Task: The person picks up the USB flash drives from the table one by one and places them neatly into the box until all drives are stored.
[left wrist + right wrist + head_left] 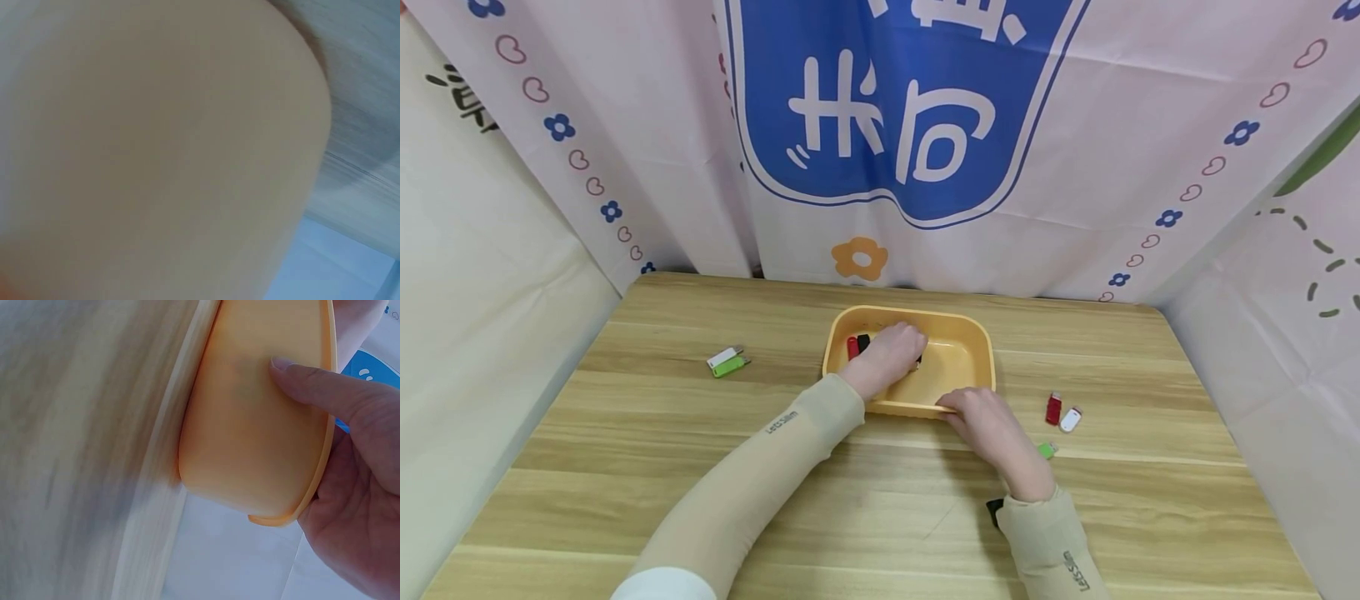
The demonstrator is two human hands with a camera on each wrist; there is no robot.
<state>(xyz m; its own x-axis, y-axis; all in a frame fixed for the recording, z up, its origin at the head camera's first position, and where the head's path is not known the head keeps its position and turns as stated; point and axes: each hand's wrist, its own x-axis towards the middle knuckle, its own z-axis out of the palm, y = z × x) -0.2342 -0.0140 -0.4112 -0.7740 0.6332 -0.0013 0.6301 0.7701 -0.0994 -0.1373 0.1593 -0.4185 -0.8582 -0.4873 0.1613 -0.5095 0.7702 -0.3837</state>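
Right hand (372,456) grips rounded yellow plastic tray (244,437), thumb (315,386) outside (right wrist view only). Head view, centre: left hand (891,353) inside, hold unclear; beige fabric sleeves (752,483): "LetsSlim".

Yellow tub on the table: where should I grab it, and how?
The yellow tub is probably best pinched at its near rim, coming from the person's side: thumb on the outer wall, fingers over the edge. The rim is thin and faces up, and the right hand grips it there.

L fingers (914,340) mostly hidden; blk item (993,510) part. behind R sleeve (1041,529), type unclear.
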